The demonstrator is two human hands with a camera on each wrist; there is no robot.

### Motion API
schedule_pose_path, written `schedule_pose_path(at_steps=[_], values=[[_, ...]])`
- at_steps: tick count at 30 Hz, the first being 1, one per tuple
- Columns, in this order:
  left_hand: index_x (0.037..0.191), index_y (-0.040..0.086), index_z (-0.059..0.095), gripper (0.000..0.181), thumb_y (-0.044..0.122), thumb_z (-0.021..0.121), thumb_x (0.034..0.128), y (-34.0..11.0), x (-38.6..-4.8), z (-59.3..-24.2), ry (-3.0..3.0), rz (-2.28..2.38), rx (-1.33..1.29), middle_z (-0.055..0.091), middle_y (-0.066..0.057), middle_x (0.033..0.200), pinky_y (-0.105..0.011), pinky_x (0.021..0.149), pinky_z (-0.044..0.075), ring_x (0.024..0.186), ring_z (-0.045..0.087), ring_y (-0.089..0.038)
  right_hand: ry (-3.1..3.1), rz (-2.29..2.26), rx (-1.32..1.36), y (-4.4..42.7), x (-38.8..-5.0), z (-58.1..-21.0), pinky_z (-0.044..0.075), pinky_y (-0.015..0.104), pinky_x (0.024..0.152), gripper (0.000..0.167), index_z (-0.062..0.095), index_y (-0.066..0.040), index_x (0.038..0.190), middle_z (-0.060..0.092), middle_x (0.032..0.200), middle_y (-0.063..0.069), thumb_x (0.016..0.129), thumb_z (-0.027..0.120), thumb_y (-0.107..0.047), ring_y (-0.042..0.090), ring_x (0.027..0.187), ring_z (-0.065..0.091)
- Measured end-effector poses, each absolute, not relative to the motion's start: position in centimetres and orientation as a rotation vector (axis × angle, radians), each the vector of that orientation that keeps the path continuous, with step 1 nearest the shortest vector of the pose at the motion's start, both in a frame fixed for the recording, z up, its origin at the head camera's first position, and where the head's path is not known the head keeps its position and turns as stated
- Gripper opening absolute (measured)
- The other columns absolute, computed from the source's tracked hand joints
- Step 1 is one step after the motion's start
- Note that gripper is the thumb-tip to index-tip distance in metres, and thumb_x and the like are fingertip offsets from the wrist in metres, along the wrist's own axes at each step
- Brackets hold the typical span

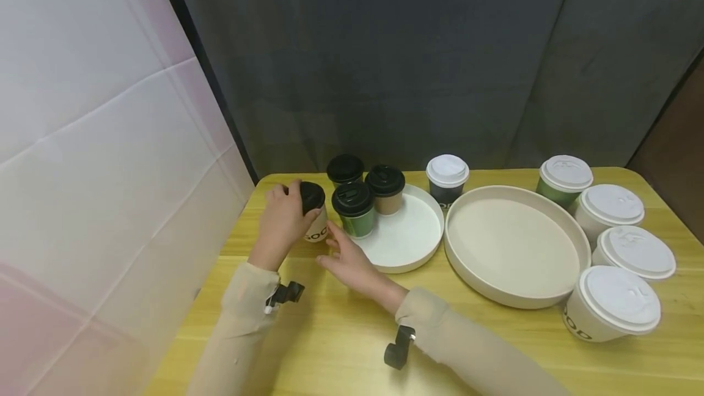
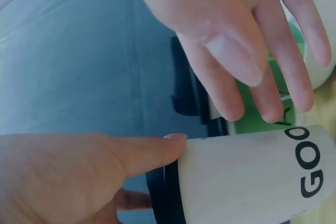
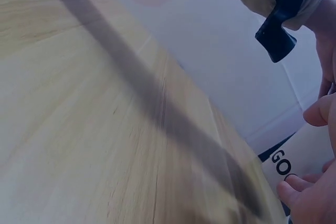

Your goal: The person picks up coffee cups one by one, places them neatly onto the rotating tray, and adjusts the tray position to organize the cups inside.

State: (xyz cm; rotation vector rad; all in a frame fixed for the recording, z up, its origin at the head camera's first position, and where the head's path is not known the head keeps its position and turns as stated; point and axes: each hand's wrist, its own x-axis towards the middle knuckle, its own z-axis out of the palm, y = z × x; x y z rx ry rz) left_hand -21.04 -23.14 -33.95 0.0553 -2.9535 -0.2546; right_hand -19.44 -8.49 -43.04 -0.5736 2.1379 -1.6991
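The left hand (image 1: 282, 220) grips a white paper cup (image 2: 252, 174) with a black lid (image 1: 312, 197) from above, thumb and fingers around the lid's edge. Dark letters show low on the cup's side. Beside that cup the right hand (image 1: 352, 263) is held with fingers extended, close to its right side; whether they touch is unclear. A green cup (image 1: 359, 225) and a brown cup (image 1: 388, 203), both black-lidded, stand on the left part of a white round tray (image 1: 404, 243). Another black-lidded cup (image 1: 344, 168) stands behind them.
A larger cream round tray (image 1: 511, 243) lies right of the white one. Behind, between the trays, stands a dark cup with a white lid (image 1: 447, 176). Several white-lidded cups (image 1: 613, 304) line the right side. A pale wall panel (image 1: 121, 157) borders the table's left edge.
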Motion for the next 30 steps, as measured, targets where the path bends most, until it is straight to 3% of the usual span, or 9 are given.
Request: schedule_pose_path(at_steps=[6,30], values=[[0.145,-0.008,0.036,0.076,0.034,0.07,0.0913,-22.8,-19.3,-32.8,-2.916,-0.248,0.052,0.045,-0.038,0.134,-0.056,0.085,0.056,0.123,0.045,-0.051,2.147,-1.725,-0.639,-8.4,-19.1,-42.5,0.039,0.045,0.117,0.079,0.016,-0.014,0.159,0.024,0.165,0.008,0.095,0.059,-0.023,0.03,0.145,0.041],[0.138,-0.004,0.049,0.079,0.038,0.082,0.0793,-20.8,-14.7,-30.3,-2.76,-0.149,-0.079,0.056,-0.032,0.12,-0.054,0.078,0.058,0.11,0.055,-0.045,2.19,-1.765,-0.784,-6.0,-16.3,-41.2,0.037,0.046,0.118,0.081,0.013,-0.016,0.16,0.018,0.166,0.004,0.094,0.061,-0.019,0.027,0.145,0.04]])
